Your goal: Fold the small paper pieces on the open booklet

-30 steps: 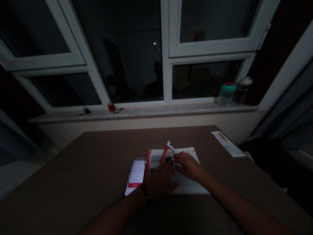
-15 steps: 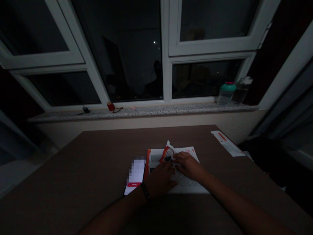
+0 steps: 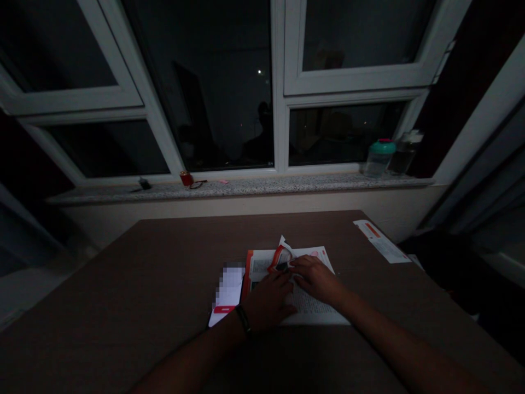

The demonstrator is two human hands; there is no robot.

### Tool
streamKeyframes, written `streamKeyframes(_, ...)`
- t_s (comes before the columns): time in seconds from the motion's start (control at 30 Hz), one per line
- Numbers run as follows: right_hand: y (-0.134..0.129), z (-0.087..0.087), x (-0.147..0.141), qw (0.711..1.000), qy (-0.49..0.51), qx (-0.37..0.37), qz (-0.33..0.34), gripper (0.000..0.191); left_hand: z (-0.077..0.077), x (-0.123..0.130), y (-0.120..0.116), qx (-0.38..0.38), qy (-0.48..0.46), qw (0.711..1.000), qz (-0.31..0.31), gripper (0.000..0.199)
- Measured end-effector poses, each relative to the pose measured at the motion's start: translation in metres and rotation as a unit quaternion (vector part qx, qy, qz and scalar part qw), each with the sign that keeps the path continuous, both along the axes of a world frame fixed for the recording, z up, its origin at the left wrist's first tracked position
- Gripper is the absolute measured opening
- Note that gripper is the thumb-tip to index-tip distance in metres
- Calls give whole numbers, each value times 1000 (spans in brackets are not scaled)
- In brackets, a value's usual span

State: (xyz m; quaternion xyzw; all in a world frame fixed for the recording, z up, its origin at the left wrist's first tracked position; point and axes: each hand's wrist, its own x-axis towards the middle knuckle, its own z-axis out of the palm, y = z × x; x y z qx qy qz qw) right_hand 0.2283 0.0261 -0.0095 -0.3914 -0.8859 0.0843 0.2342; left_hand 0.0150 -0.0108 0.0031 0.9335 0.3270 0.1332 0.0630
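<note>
Two bare forearms reach in from the bottom edge of a dark brown table (image 3: pixel 123 284) and meet near its middle, over an open booklet (image 3: pixel 315 306) with an orange-red spine edge. The left hand (image 3: pixel 268 302), with a black band (image 3: pixel 243 319) on its wrist, lies palm down on the booklet's left page, its fingers together and pointing inward. The right hand (image 3: pixel 315 280) comes in from the other side, its fingers loosely together and slanting toward the left hand's fingertips.

Just beyond the fingertips, a red-rimmed paper scrap (image 3: pixel 281 258) stands up from the booklet's far edge, with a small dark object (image 3: pixel 282 266) beside it. The room is dim, so I cannot tell whether either hand is pinching that object or only lying next to it.

A smartphone (image 3: pixel 226 295) with a blurred screen lies against the booklet's left side, just beside the left hand. A printed paper slip (image 3: pixel 381 241) lies at the table's far right corner.

Beyond the far edge, a speckled stone windowsill (image 3: pixel 246 187) runs beneath dark panes. A teal-lidded plastic jar (image 3: pixel 379 158) and a clear bottle (image 3: pixel 404 153) stand at its right end. Near its left end are a small red item (image 3: pixel 186 179) and a pair of glasses (image 3: pixel 197 185).
</note>
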Motion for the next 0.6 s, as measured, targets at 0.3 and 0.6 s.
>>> streamKeyframes(0.3,-2,-11,-8,998,64,-3,-22,24,10,0,0,-4,-3,1000,-6,26)
streamKeyframes(0.6,13,-10,-7,993,115,-15,-37,19,8,-1,3,-13,0,1000,3,27)
